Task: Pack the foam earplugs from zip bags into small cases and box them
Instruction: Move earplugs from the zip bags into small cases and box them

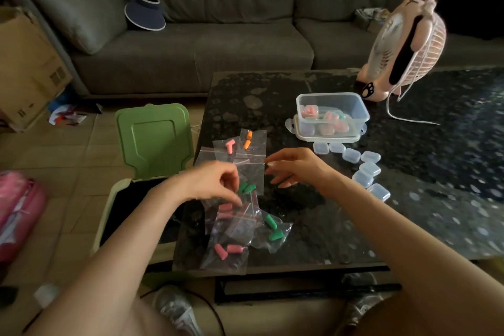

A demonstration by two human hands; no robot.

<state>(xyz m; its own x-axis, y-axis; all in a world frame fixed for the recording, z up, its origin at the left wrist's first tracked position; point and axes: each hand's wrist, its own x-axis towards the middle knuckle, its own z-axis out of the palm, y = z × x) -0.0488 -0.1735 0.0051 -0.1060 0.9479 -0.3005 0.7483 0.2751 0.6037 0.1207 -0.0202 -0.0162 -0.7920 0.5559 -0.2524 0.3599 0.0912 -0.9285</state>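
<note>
Earplugs of soft foam, blunt little cylinders in pink, orange and green, lie in pairs inside thin, crinkled clear zip bags with red seal strips. The bags are heaped on the near left part of the table. Small cases of frosted clear plastic, rounded at the corners, curve in a row to the right of the hands. Behind them stands a clear rectangular box holding cases with coloured plugs inside.

The table is dark, glossy and speckled. A pink wire-caged fan stands at its far side. Beyond is a grey fabric sofa with a dark visor on the seat. On the tiled floor to the left are a bin with its green lid up and a cardboard carton.

The left hand hangs palm-down, its fingers curled against the left edge of the bag with a green pair; whether they pinch it cannot be told. The right hand reaches in from the right, its fingers loosely straight and apart, tips just beside that bag's right edge.
</note>
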